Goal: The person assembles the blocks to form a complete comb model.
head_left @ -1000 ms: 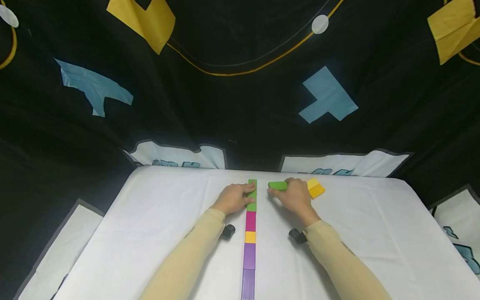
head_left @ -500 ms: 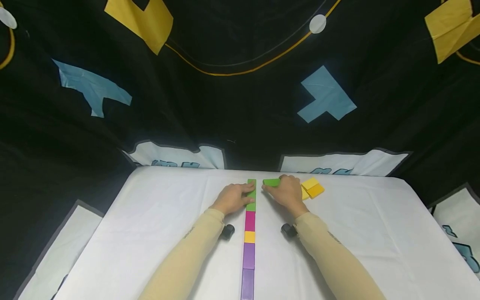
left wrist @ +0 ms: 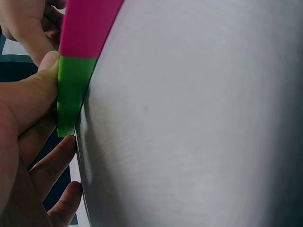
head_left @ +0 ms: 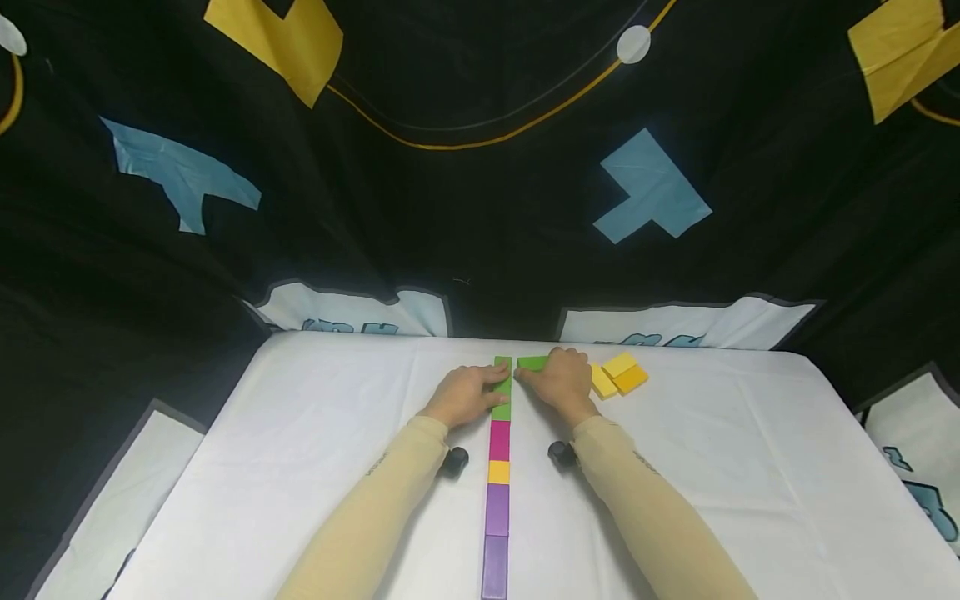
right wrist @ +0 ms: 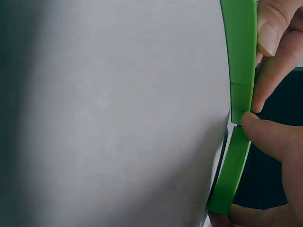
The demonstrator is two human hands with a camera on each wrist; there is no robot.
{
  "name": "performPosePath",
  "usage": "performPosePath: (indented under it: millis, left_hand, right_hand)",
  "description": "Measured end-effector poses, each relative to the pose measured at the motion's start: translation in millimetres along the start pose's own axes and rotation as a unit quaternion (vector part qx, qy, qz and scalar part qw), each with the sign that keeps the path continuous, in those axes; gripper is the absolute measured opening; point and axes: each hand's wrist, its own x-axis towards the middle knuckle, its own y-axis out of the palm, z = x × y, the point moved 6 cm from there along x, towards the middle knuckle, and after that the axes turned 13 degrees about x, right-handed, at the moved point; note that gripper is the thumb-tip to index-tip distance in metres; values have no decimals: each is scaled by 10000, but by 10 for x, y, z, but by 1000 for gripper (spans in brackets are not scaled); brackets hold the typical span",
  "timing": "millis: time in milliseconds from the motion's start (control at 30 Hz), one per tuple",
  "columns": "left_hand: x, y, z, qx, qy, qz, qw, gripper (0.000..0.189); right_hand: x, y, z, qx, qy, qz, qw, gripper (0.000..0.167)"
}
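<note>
You are at a draped, booth-like spot: dark cloth [head_left: 465, 225] bearing yellow shapes [head_left: 300, 46], blue shapes [head_left: 660, 187] and white panels [head_left: 360, 310] hangs at the far side and both flanks of your white-covered table [head_left: 330, 400]. It hides whatever lies beyond, so you cannot tell home from lab or office.

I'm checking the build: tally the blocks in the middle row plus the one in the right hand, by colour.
Green blocks: 3
Pink block: 1
Orange block: 1
Purple blocks: 2
Total in view: 7
</note>
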Motion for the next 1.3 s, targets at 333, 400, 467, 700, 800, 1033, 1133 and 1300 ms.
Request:
performPosePath:
  millis: [333,400,467,700,800,1033,1133,1300]
  left_hand:
    - [0,-17,-15,20,31,2,10000,54]
    - [8,-12,-13,48,16,24,10000,54]
    - [9,-12,-11,32,-19,43,10000,54]
    - [5,5,1,-1,-120,69,9999,54]
    - [1,13,-1,13,-145,100,9998,54]
    - [-14,21,-2,61,-125,115,9998,53]
    - [-8,19,-4,62,-110,107,9999,54]
    - [1,4,-14,51,-78,91,9999,54]
  right_hand:
    - [59,1,-58,164,-108,138,9997,70]
    - [81,-26,-79,326,-233,94,9992,62]
    - [104,-53,-92,489,-377,77,9981,53]
    - [137,-63,-120,708,-502,341,9956,38]
    - [134,-54,-130,734,-437,416,9955,37]
    - [120,-44,-138,794,-393,448,9951,37]
    - [119,-45,-134,815,-404,415,9950,36]
    - [123,-47,-130,837,-383,392,9950,36]
